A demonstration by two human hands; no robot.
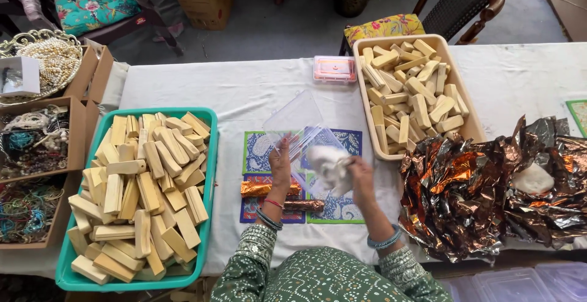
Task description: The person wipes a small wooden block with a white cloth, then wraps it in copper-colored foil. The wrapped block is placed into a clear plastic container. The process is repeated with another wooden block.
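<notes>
The right hand (361,176) has its fingers closed on a soft white wad (327,166), light and crushable, best pinched at its edge, while the left hand (280,166) grasps the thin clear bag (306,137) above the tabletop (244,91)

**One head cam, looking steeply down**

Single view, worn on the person's head, aimed almost straight down at the table (244,88) from just above. The person's sleeves sit at bottom centre, so the bottom edge is the near side. Faces forward across the table to the floor and chairs along the top. Close range: left hand (280,169) and right hand (362,176) sit mid-frame, teal tray (211,155) to the left, beige tray (455,85) right of centre, foil (465,198) at right. No second view, nothing shared
</notes>
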